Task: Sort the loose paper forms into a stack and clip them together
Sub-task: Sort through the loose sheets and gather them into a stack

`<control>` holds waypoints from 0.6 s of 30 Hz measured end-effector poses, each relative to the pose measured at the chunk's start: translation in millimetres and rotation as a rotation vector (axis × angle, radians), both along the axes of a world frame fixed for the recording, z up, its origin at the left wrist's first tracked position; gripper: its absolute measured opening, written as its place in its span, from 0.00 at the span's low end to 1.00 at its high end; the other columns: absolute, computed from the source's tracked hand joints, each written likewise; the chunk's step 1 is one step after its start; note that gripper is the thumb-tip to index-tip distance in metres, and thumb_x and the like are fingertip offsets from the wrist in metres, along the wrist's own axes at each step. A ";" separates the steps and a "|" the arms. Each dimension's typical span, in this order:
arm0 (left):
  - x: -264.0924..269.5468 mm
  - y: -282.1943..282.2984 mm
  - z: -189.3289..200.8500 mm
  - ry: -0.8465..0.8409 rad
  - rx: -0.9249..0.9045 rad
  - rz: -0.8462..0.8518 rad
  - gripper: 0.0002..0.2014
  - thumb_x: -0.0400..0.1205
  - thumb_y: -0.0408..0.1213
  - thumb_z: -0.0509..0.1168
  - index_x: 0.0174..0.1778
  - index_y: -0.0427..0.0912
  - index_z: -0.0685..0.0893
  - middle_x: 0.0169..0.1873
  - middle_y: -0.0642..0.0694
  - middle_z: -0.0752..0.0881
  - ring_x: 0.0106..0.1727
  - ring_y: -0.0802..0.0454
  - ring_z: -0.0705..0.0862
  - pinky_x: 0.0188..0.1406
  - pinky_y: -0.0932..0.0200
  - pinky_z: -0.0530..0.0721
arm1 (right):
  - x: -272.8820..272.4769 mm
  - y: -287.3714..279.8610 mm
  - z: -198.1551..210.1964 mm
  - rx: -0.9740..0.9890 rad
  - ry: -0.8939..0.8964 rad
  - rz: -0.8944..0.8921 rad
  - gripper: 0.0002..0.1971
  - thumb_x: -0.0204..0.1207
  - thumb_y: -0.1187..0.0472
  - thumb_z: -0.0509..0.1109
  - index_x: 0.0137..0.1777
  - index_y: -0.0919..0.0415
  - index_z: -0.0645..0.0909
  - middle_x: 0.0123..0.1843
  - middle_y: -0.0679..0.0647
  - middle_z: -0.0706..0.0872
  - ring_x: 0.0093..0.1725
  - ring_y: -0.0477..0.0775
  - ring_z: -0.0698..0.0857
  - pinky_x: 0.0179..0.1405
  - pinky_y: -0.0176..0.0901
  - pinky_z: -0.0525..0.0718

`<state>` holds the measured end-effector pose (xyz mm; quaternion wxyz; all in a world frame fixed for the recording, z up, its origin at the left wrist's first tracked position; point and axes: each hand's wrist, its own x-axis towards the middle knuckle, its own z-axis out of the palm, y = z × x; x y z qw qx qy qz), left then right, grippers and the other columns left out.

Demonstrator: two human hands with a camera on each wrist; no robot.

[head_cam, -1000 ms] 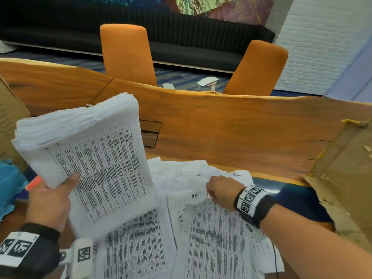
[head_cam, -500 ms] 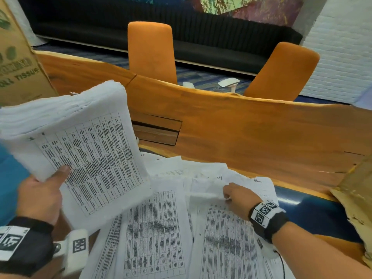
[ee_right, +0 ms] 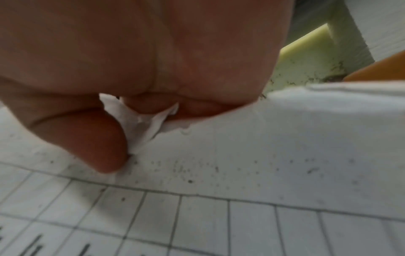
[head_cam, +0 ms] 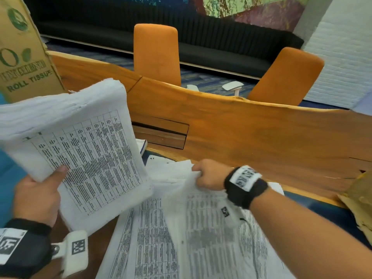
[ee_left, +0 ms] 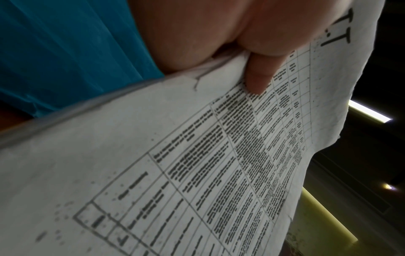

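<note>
My left hand (head_cam: pixel 40 190) grips a thick stack of printed forms (head_cam: pixel 84 150), held tilted above the table at the left, thumb on its top page. In the left wrist view a finger of the left hand (ee_left: pixel 258 76) presses the underside of the stack of forms (ee_left: pixel 197 164). My right hand (head_cam: pixel 209 176) pinches the top edge of a loose form (head_cam: pixel 209 228) and lifts it off the pile of loose sheets (head_cam: pixel 153 238) spread on the table. In the right wrist view the thumb of the right hand (ee_right: pixel 92 135) and the fingers crumple that form's edge (ee_right: pixel 142 123). No clip is in view.
A raised wooden divider (head_cam: pixel 251 133) runs across the table behind the papers. A cardboard box marked roll tissue (head_cam: pixel 24 49) stands at the far left, torn cardboard (head_cam: pixel 360 198) at the right. Two orange chairs (head_cam: pixel 157 53) stand beyond. Blue cloth (head_cam: pixel 10 178) lies by my left hand.
My right hand has closed on the top edge of a loose form and raised it from the pile. The stack in my left hand stays held up; my head has turned slightly.
</note>
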<state>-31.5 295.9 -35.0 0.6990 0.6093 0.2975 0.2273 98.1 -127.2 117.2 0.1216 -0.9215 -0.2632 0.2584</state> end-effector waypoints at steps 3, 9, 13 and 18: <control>-1.9 -3.2 4.9 0.000 -0.031 -0.018 0.37 0.68 0.71 0.75 0.72 0.60 0.83 0.66 0.53 0.89 0.66 0.44 0.88 0.68 0.29 0.78 | 10.6 40.8 -57.2 -0.075 -0.026 -0.015 0.08 0.76 0.59 0.67 0.54 0.57 0.80 0.61 0.55 0.84 0.62 0.61 0.83 0.57 0.48 0.80; -11.7 -50.9 52.2 -0.125 0.050 0.020 0.10 0.81 0.49 0.71 0.57 0.66 0.90 0.56 0.65 0.92 0.58 0.60 0.88 0.69 0.46 0.77 | -4.6 62.3 -129.8 -0.346 -0.174 0.066 0.33 0.72 0.49 0.75 0.74 0.56 0.68 0.68 0.57 0.76 0.66 0.65 0.77 0.68 0.62 0.74; -11.0 -40.2 42.1 -0.088 0.034 0.010 0.31 0.69 0.66 0.76 0.67 0.60 0.86 0.63 0.55 0.91 0.63 0.49 0.90 0.69 0.36 0.79 | -12.6 54.5 -132.3 -0.218 -0.313 0.064 0.19 0.76 0.62 0.68 0.67 0.60 0.73 0.63 0.59 0.77 0.61 0.63 0.78 0.62 0.55 0.75; 1.0 -4.3 27.0 -0.027 0.017 0.044 0.36 0.72 0.69 0.73 0.73 0.56 0.82 0.66 0.51 0.90 0.64 0.45 0.90 0.65 0.28 0.81 | -23.7 20.4 -116.3 -0.132 -0.175 0.076 0.07 0.79 0.65 0.63 0.53 0.55 0.70 0.50 0.56 0.81 0.50 0.62 0.82 0.45 0.48 0.77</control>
